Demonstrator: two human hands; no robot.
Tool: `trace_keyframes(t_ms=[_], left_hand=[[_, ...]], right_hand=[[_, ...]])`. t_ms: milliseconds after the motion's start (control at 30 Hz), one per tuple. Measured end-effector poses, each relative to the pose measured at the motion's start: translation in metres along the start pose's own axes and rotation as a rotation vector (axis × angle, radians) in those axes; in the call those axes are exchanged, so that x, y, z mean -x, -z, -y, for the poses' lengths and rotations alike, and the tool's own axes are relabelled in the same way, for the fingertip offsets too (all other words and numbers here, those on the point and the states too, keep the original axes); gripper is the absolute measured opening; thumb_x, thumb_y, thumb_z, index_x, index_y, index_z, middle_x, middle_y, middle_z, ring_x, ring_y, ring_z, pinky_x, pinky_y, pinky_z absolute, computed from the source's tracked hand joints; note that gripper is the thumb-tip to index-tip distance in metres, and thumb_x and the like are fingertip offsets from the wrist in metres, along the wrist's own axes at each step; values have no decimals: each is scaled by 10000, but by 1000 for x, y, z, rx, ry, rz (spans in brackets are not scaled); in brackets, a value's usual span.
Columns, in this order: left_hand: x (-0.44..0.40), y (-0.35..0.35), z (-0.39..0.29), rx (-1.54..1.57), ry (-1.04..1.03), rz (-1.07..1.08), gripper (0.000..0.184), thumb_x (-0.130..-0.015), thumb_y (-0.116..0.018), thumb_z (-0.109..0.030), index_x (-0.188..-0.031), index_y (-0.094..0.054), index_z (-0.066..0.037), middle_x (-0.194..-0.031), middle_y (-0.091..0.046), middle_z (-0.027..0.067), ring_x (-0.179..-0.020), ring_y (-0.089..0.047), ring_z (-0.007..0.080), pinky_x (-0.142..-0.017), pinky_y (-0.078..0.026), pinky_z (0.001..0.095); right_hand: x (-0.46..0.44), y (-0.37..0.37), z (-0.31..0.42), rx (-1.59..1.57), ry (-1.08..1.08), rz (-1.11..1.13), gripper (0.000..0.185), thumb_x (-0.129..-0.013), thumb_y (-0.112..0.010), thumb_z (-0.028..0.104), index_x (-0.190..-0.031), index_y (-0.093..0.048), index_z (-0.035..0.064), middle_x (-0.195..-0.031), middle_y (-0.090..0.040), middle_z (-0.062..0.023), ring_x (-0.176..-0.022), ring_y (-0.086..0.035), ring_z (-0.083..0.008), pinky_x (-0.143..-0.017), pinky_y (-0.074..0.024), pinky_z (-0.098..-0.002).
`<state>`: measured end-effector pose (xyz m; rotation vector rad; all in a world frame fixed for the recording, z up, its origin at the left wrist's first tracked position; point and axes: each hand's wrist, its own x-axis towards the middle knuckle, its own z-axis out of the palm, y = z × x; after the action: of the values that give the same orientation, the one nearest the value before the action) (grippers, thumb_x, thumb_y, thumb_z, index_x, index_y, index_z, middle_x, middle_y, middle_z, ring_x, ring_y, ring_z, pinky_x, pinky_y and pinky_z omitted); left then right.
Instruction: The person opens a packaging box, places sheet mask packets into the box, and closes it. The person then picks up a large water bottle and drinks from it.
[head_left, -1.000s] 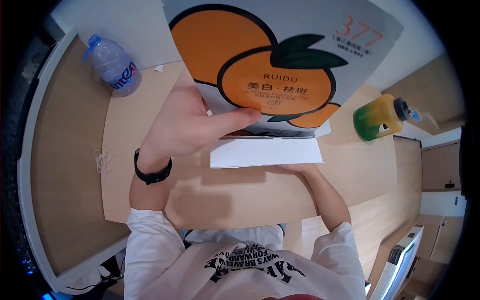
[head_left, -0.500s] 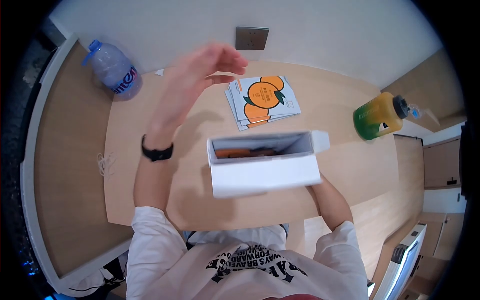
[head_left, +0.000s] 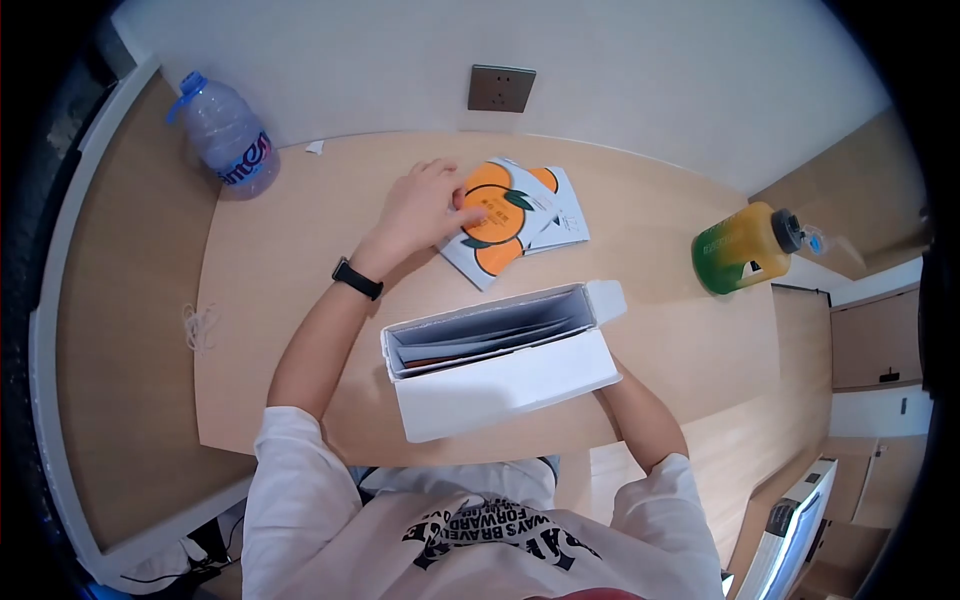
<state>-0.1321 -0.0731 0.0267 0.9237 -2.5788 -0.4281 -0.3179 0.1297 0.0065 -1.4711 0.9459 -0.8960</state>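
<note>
My left hand (head_left: 425,205), with a black watch on its wrist, pinches the left edge of the top packet (head_left: 495,215), which is white with printed oranges. That packet lies turned at an angle across another packet (head_left: 565,205) of the same kind. A white cardboard box (head_left: 510,390) with its top flap up is held tilted above the table, close to my body. Several flat packets (head_left: 480,342) stand inside it. My right forearm (head_left: 645,420) reaches behind the box; the right hand supports it from below, its fingers hidden.
A large clear bottle (head_left: 230,135) with a blue cap stands at the back left. On the right is a yellow-green jug (head_left: 745,250). A white cord (head_left: 200,328) lies near the table's left edge. A wall socket (head_left: 501,88) is above the back edge.
My left hand has come down onto the packets and turned the top one anticlockwise. The box has moved slightly down and left and tilted, and more packets inside it now show.
</note>
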Motion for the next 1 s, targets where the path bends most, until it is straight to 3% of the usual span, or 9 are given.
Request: trace_keyframes(t_ms=[100, 200, 300, 400, 567, 667, 833, 900, 1000], left_hand=[[4, 5, -4, 145, 140, 62, 419, -727, -784, -284, -1027, -586, -69, -1127, -615, 197, -1068, -584, 287, -865, -468, 355], [2, 3, 7, 321, 258, 102, 513, -678, -821, -221, -1083, -564, -36, -1119, -617, 188, -1050, -598, 302, -884, -475, 373], [-1, 0, 32, 849, 169, -86, 569, -686, -825, -216, -1134, -556, 9, -1101, -637, 150, -1021, -615, 232, -878, -482, 357], [0, 56, 11, 875, 237, -147, 534, -738, -795, -161, -1168, -549, 38, -1106, -642, 104, -1032, -604, 172, -885, -486, 321], [37, 136, -57, 1374, -13, -455, 363, -802, -707, -16, -1138, -575, 20, -1065, -664, 100, -962, -642, 176, -857, -511, 291], [65, 151, -72, 1208, -145, -492, 557, -821, -700, -75, -1307, -436, -11, -1225, -576, 110, -1106, -585, 219, -928, -487, 336], [85, 168, -105, 1026, -65, -268, 516, -748, -741, -73, -1210, -523, 5, -1092, -646, 125, -981, -637, 204, -851, -519, 326], [86, 165, -115, 1034, -47, -264, 381, -729, -725, -33, -1086, -600, 16, -974, -687, 122, -878, -663, 189, -788, -530, 294], [86, 162, -115, 965, -49, -203, 362, -725, -733, -18, -1063, -611, 21, -978, -685, 121, -875, -660, 185, -776, -528, 282]], right_hand=[[5, 2, -1, 30, -22, -52, 480, -711, -781, 183, -1137, -648, 6, -1117, -659, -147, -1028, -626, -220, -920, -481, -335], [8, 2, -5, 46, -29, -79, 480, -710, -782, 182, -1135, -647, 6, -1115, -659, -145, -1026, -625, -220, -917, -482, -335], [8, 2, -6, 72, -32, -97, 481, -709, -784, 181, -1134, -646, 6, -1114, -659, -144, -1024, -625, -219, -915, -482, -335], [8, 1, -7, 88, -30, -106, 481, -707, -785, 180, -1133, -645, 6, -1113, -659, -142, -1022, -624, -219, -913, -482, -335], [3, 0, -12, 107, -30, -99, 482, -705, -788, 178, -1131, -643, 6, -1111, -658, -140, -1019, -622, -218, -909, -483, -335], [2, -1, -14, 111, -39, -90, 482, -704, -790, 177, -1130, -641, 6, -1109, -658, -139, -1017, -621, -217, -907, -483, -334], [2, -2, -16, 114, -53, -86, 483, -702, -792, 175, -1128, -639, 6, -1107, -658, -136, -1014, -619, -216, -903, -484, -334], [2, -3, -17, 118, -57, -87, 484, -701, -793, 174, -1127, -639, 6, -1106, -657, -135, -1013, -619, -216, -901, -484, -334], [3, -2, -16, 122, -59, -89, 484, -699, -795, 173, -1126, -637, 6, -1105, -657, -134, -1011, -618, -215, -899, -485, -334]])
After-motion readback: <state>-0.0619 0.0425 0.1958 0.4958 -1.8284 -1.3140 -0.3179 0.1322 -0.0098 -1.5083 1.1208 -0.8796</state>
